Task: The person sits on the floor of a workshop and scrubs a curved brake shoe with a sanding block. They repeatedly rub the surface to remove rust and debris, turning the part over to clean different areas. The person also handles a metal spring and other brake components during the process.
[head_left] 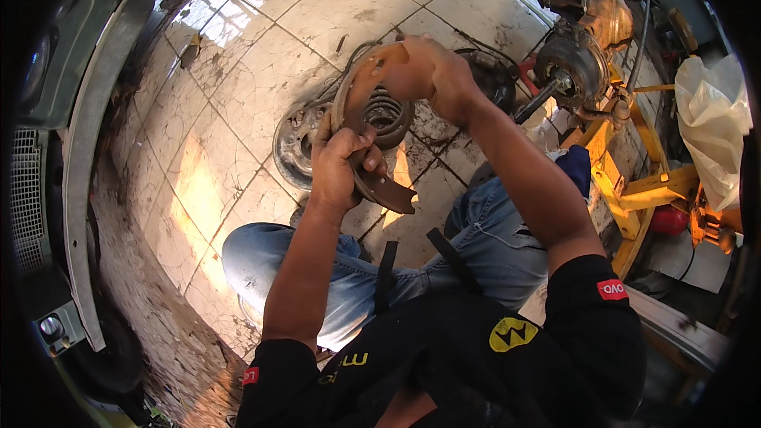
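Note:
A curved, rusty brown brake shoe (386, 190) is held up over the floor in front of my knees. My left hand (342, 166) is closed around its lower part, with the thumb over the inner side. At the shoe's upper end is my right hand (432, 71), its fingers smeared by motion; whether it grips the shoe or something else there I cannot make out. Behind and below the shoe stands a dark coil spring (390, 115). A round, dirty metal plate with holes (289, 147) lies left of it, partly hidden by my left hand.
A black round part (493, 83) lies beyond my right wrist. To the right, a greasy axle housing (575, 59) rests on a yellow stand (630, 190), near a whitish plastic bag (713, 127). A vehicle's metal bumper (87, 143) runs along the left. Tiles (238, 111) cover the floor.

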Demonstrator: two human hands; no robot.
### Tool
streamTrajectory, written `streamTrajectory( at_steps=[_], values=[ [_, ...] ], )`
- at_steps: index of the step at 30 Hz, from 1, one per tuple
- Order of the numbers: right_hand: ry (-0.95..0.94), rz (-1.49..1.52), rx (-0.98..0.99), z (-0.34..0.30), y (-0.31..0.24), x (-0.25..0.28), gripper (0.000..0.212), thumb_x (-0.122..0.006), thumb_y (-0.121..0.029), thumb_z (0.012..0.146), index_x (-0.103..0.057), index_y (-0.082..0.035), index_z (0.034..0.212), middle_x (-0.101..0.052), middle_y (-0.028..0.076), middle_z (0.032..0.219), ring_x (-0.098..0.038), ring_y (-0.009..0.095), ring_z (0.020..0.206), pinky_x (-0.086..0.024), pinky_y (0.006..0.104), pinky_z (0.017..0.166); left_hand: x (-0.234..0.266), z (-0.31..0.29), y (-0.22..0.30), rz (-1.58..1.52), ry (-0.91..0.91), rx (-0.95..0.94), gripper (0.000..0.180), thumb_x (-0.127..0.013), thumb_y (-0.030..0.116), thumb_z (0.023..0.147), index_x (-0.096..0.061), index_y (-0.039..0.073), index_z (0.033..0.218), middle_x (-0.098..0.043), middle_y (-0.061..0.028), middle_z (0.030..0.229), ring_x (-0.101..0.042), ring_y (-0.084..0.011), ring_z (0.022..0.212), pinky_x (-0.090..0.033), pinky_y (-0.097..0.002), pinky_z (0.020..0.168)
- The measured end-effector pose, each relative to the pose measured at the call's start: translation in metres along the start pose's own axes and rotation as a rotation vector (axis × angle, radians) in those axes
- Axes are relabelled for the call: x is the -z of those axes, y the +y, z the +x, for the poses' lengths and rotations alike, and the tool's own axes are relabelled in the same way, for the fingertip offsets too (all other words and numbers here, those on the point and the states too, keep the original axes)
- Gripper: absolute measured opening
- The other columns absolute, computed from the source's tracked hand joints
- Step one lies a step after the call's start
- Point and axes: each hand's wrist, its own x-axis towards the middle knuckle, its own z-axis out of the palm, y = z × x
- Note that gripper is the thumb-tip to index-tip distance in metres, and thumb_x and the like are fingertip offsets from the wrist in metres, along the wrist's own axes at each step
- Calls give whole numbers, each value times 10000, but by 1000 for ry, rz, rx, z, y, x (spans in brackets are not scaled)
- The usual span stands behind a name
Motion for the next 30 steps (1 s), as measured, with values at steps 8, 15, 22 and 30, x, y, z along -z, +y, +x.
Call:
streamTrajectory(
  at_steps=[8, 15, 22, 30],
  values=[
    [120, 889, -552, -8, -52, -3, 431, -284, -271, 1047, -503, 24, 1271, -606, 148, 1219, -611, 264, 1110, -509, 391, 968, 4, 5, 3, -54, 6, -4, 334, -466, 62, 775, -525, 26, 1102, -509, -92, 860, -480, -179, 588, -477, -378, 534],
    [206, 879, -596, -5, -40, 5, 384, -373, -262, 1024, -528, 15, 1240, -629, 139, 1187, -636, 269, 1070, -530, 377, 920, 2, 7, -1, -30, -12, -17, 324, -466, 80, 776, -525, 8, 1086, -500, -99, 874, -482, -182, 616, -477, -386, 563],
    [52, 595, -361, -7, -19, 12, 279, -402, -216, 1007, -558, -12, 1117, -650, 124, 1067, -654, 226, 980, -542, 314, 824, 3, 8, -4, -45, -8, -15, 330, -462, 85, 785, -511, 11, 1103, -505, -106, 881, -486, -182, 609, -481, -386, 554],
    [229, 847, -621, -7, -35, 4, 304, -384, -224, 996, -570, -4, 1096, -650, 130, 1069, -657, 231, 969, -565, 337, 784, -6, 4, -8, 248, -54, -251, 386, -470, 1, 765, -502, 13, 1150, -536, -79, 844, -521, -152, 650, -477, -326, 550]
  ],
)
